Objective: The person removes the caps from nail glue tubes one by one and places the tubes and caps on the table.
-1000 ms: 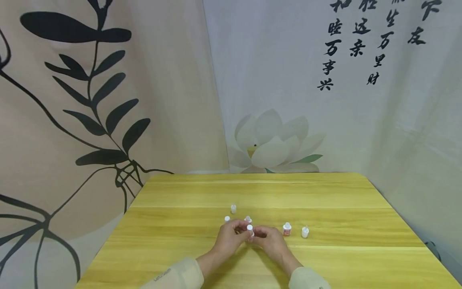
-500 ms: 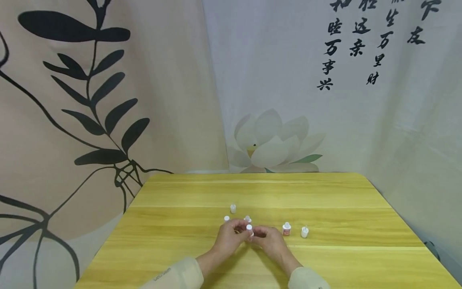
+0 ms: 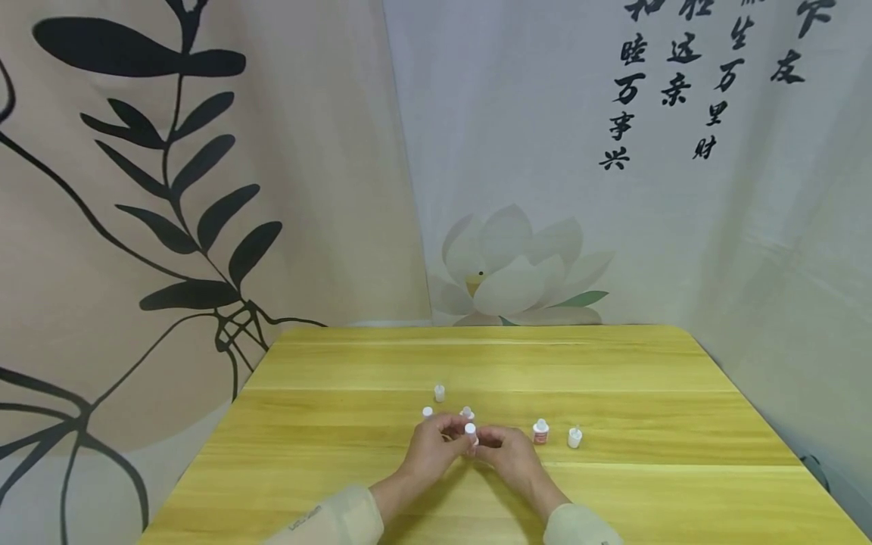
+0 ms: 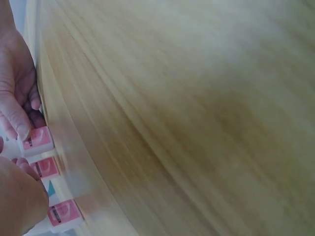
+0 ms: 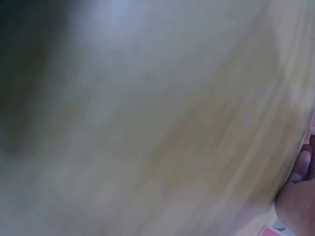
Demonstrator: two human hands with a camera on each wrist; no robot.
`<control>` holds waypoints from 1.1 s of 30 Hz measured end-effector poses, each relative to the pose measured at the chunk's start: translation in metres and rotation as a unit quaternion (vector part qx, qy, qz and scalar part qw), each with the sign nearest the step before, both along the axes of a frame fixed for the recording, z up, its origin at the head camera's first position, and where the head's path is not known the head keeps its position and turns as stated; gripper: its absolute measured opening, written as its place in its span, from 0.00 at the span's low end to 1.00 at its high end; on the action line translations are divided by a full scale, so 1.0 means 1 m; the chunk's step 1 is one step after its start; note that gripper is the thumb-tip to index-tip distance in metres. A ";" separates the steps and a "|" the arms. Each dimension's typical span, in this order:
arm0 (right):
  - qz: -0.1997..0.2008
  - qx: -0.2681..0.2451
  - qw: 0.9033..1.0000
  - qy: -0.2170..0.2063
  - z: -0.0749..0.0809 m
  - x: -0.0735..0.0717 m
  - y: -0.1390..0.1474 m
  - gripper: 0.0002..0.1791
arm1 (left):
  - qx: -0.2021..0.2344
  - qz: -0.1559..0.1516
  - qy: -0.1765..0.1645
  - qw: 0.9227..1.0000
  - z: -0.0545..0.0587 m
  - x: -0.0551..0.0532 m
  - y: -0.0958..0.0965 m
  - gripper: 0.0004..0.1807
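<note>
Both hands meet at a small white bottle [image 3: 471, 433] with a white cap, held upright low over the table. My left hand [image 3: 432, 446] pinches it from the left, thumb and fingers curled round it. My right hand [image 3: 507, 453] grips it from the right between thumb and fingertips. In the left wrist view the right hand [image 4: 17, 81] has its thumb on a bottle with a pink label [image 4: 38, 139]; the left hand [image 4: 22, 196] is just below. The right wrist view catches only part of a hand [image 5: 299, 206] at its edge.
Behind the hands are a white-capped bottle [image 3: 427, 412] and another bottle [image 3: 466, 412], both partly hidden. To the right stand a red-labelled bottle [image 3: 540, 431] and a small white piece [image 3: 575, 437]. A similar piece [image 3: 439, 393] sits farther back on the wooden table [image 3: 613, 363].
</note>
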State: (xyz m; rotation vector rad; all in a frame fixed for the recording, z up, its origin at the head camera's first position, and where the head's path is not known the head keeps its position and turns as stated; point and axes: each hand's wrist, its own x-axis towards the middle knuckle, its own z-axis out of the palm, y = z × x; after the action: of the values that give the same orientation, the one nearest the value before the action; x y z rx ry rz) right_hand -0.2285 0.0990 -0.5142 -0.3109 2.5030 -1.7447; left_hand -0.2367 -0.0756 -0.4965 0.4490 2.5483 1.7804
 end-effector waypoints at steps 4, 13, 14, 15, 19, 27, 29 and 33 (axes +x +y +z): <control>0.004 0.000 1.000 -0.004 0.001 0.000 0.000 0.14 | 0.003 0.003 0.002 1.000 -0.001 0.000 0.000 0.08; 0.002 0.002 1.000 0.008 0.000 0.000 0.002 0.15 | 0.018 0.007 0.008 1.000 -0.002 -0.001 0.002 0.10; 0.001 0.004 1.000 0.013 0.000 0.000 0.002 0.15 | 0.016 0.005 0.010 1.000 -0.002 -0.002 0.002 0.09; 0.000 0.006 1.000 0.015 0.000 0.000 0.002 0.15 | 0.013 0.005 0.010 1.000 -0.002 -0.002 0.002 0.09; 0.002 0.010 1.000 0.022 -0.002 -0.001 0.001 0.14 | 0.005 0.001 0.002 1.000 -0.001 0.000 0.000 0.07; 0.000 0.010 1.000 0.006 -0.004 -0.001 0.001 0.14 | 0.016 -0.001 0.004 1.000 -0.001 0.001 0.000 0.11; -0.002 0.007 1.000 0.006 -0.003 -0.001 0.001 0.14 | 0.015 -0.001 0.006 1.000 0.000 0.001 0.000 0.11; -0.002 0.007 1.000 0.013 -0.003 -0.002 0.000 0.15 | 0.004 0.001 0.006 1.000 0.001 0.001 0.000 0.08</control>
State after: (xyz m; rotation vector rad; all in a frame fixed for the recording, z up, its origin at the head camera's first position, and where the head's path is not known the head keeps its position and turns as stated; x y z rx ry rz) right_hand -0.2301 0.0992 -0.5176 -0.3307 2.5353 -1.7341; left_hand -0.2359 -0.0756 -0.4957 0.4569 2.5511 1.7953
